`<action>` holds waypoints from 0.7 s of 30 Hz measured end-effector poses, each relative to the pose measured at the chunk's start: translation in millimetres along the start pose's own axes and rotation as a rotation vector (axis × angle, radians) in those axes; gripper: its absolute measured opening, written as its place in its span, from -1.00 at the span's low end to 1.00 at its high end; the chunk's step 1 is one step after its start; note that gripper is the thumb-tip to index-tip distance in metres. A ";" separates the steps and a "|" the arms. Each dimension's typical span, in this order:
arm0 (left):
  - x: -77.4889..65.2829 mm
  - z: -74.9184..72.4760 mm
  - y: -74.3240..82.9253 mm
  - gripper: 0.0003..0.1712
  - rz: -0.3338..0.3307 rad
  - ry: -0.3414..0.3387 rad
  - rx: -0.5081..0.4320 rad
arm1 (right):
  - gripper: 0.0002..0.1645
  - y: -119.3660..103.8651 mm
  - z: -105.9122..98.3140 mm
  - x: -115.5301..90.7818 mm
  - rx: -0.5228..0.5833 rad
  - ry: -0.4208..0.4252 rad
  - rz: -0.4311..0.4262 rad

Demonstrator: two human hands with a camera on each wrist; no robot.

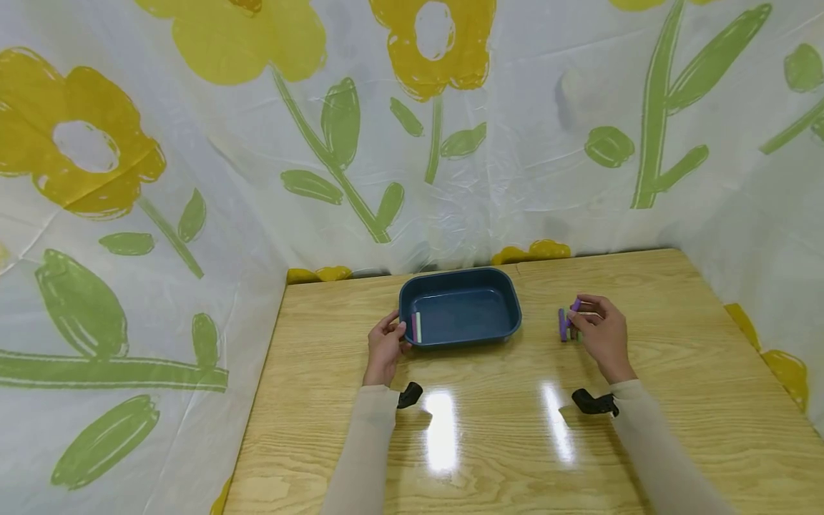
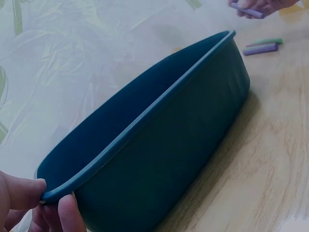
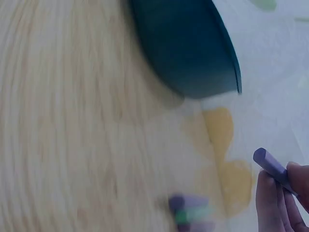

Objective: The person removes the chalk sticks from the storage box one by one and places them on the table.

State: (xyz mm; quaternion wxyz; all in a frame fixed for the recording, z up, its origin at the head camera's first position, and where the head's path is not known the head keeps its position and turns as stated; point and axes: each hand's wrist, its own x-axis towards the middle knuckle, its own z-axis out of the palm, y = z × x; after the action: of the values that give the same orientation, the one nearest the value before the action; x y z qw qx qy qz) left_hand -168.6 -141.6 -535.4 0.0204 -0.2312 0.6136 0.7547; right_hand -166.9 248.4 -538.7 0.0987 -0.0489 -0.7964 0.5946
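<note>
A dark blue plastic basin [image 1: 473, 340] stands on the table, with a magenta chalk stick [image 1: 415, 327] and a white chalk stick [image 1: 419, 327] inside at its left end. My left hand [image 1: 384, 347] pinches the basin's left rim between thumb and fingers. To the right of the basin, my right hand [image 1: 601, 332] pinches a purple chalk stick [image 3: 273, 169], held above the table. Below that hand lie another purple chalk stick [image 2: 260, 49] and a green one [image 2: 267, 41]. More chalk beside them is partly hidden by the hand.
The wooden table [image 1: 496, 443] reaches back to a white curtain [image 1: 515, 179] printed with yellow flowers, which hangs behind and along the sides. A black wrist mount [image 1: 409, 395] sits at the left sleeve and a similar black mount [image 1: 594, 403] at the right.
</note>
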 end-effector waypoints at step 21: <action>0.4 0.4 1.0 -0.52 -0.017 0.012 0.002 | -0.48 33.6 -40.8 11.6 -0.244 0.002 0.135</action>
State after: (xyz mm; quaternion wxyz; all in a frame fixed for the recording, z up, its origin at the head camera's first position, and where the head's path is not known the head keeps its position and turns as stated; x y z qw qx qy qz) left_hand -169.4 -141.6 -534.6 0.0234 -0.2411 0.6124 0.7526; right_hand -170.8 298.5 -558.5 0.0526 -0.1143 -0.8576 0.4988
